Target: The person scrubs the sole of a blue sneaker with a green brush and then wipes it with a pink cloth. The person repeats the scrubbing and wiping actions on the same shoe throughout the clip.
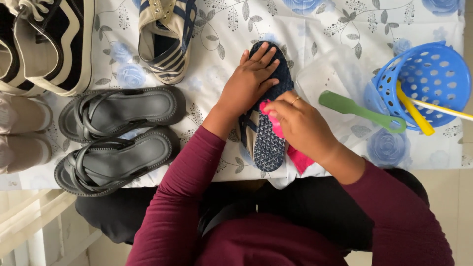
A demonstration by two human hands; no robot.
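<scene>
A: From the head view, where is the shoe being worked on?

B: The upturned navy shoe (266,118) lies sole-up on the floral tablecloth (335,29), just left of the clear plastic tub (327,74). The left hand (249,81) lies flat on its toe end, fingers spread and pressing it down.

A: And the other hand?

B: The right hand (298,125) is pinched shut around a pink cloth (290,148), rubbing it on the middle of the sole.

A: How far along does it look?

B: Hard to judge; I'd say midway on this sole. Its mate, the striped shoe (165,37), sits upright to the upper left of the navy one. Left of that shoe wait grey sandals (118,138) and black sneakers (49,44).

A: Tools?

B: A green brush handle (357,109) lies right of the shoe, unused, beside a blue basket (428,79).
</scene>
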